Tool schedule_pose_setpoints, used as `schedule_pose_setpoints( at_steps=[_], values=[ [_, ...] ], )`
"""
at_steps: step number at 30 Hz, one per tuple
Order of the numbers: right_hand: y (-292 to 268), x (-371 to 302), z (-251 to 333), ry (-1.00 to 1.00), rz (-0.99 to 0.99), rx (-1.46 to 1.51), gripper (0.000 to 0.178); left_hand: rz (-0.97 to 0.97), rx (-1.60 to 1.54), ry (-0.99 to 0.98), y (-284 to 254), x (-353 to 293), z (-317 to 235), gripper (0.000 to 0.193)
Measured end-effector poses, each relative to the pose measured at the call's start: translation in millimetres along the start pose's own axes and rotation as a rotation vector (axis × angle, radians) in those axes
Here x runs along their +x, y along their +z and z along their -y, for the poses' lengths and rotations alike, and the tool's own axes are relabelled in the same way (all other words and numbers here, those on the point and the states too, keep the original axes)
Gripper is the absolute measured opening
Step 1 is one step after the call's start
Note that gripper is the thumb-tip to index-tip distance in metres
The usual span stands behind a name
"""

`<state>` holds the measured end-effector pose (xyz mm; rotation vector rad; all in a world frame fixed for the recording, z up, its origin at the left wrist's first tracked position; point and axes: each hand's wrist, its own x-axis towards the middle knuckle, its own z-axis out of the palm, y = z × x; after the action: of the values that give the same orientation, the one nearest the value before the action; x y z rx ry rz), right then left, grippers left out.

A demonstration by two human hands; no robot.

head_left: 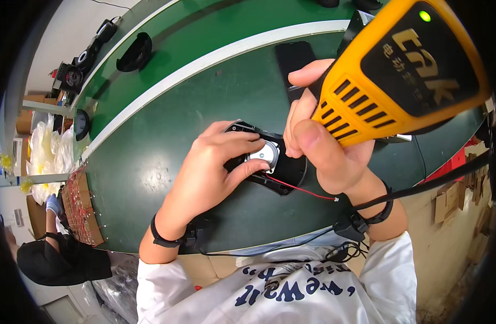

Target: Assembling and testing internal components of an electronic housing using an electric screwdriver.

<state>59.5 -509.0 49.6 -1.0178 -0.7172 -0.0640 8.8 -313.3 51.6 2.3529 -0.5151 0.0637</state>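
My left hand reaches over a black plastic housing on the green table. Its thumb and fingers grip a round silver speaker seated in the housing. From the speaker a thin red wire runs right to a small white connector. My right hand is wrapped round a yellow electric screwdriver with a black panel and a lit green light. The screwdriver is raised above the table, to the right of the housing. Its tip is hidden behind my right hand.
A black flat object lies beyond my right hand. Past a white rail, a green strip carries a black curved shell. At left stand a carton of red wires and plastic bags, near another person's gloved hand. Cables cross my wrists.
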Motion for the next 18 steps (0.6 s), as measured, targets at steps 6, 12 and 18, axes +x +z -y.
schedule_pose_setpoints(
  at_steps=[6,12,18],
  values=[
    [-2.2,0.4,-1.0,-0.009,-0.021,-0.028,0.045,0.067,0.365,0.140,-5.8,-14.6,-10.6,0.059],
    [-1.6,0.7,3.4,-0.031,-0.002,-0.063,0.045,0.111,0.211,0.208,4.5,-26.9,15.1,0.059],
    [-2.7,2.2,20.8,0.036,-0.015,-0.121,0.054,0.053,0.182,0.341,7.2,-27.9,22.9,0.052]
  ],
)
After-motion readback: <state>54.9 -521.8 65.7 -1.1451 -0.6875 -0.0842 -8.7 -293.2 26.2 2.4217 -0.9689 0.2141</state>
